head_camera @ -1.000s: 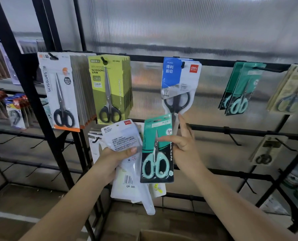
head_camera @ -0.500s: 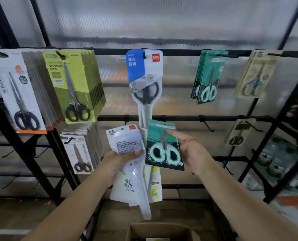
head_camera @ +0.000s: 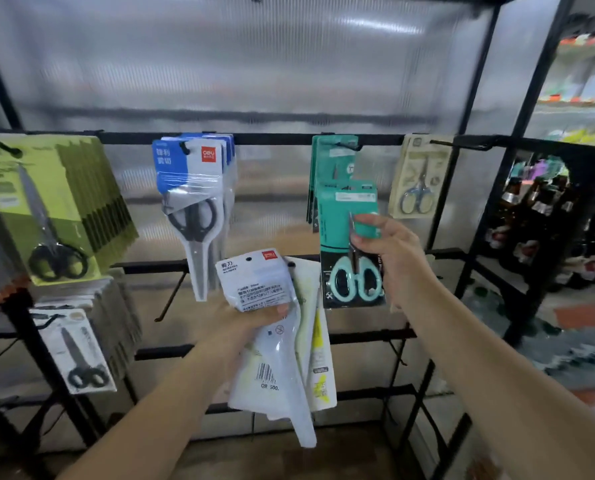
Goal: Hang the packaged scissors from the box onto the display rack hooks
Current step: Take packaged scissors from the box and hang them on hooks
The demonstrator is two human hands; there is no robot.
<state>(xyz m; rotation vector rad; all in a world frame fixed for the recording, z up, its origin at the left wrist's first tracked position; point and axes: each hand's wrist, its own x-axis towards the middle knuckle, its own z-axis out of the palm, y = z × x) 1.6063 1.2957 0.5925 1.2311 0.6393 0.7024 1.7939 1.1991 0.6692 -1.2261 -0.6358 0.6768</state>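
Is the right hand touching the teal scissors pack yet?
Touching. The head view shows the right hand pinching the teal scissors pack at its right edge, thumb across the front of the card.

A shop: packaged scissors [head_camera: 195, 188] hang from display rack hooks [head_camera: 457, 144].

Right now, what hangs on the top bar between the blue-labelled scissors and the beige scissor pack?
Head view: the teal scissor packs on their hook, matching the pack the right hand raises.

blk rack [head_camera: 275, 138], hooks w/ scissor pkgs [head_camera: 194, 188]
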